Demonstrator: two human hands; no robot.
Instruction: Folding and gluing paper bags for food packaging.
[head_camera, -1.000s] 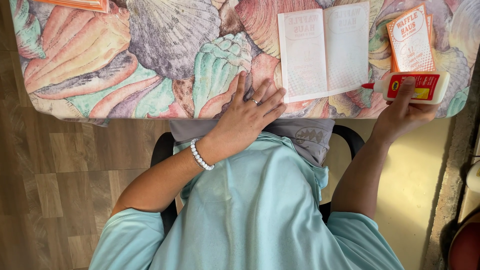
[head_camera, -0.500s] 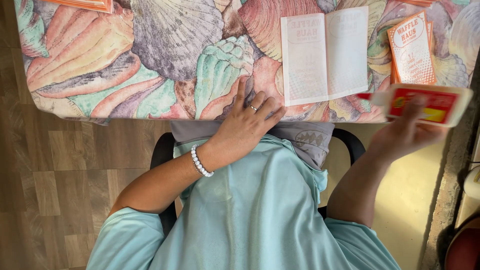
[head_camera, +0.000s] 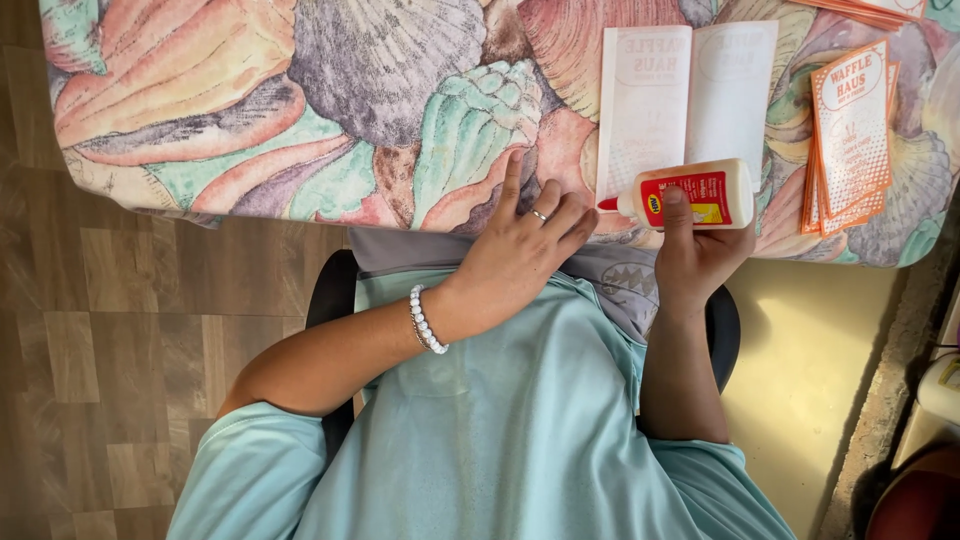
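The person's right hand (head_camera: 700, 255) is wrapped around a white glue bottle (head_camera: 690, 195) with a red and yellow label, held on its side just over the near edge of the table (head_camera: 300, 120). The thumb lies across the label on top while the other fingers curl beneath, mostly hidden, so how tightly they close is hard to say. The bottle's red tip points toward the person's left, at the lower left corner of an open white paper bag (head_camera: 685, 105) that lies flat on the shell-printed tablecloth near that same edge.

The left hand (head_camera: 520, 245) rests flat and empty at the near edge of the table, fingers spread and straight, pressing on the cloth just beside the bag's left side without touching the bottle. A ring sits on one finger and a white bead bracelet (head_camera: 427, 320) circles the wrist.

Toward the table's right edge lies a small stack of orange and white printed bags (head_camera: 850, 135), well apart from both hands. More orange sheets (head_camera: 880, 8) show at the far right corner.
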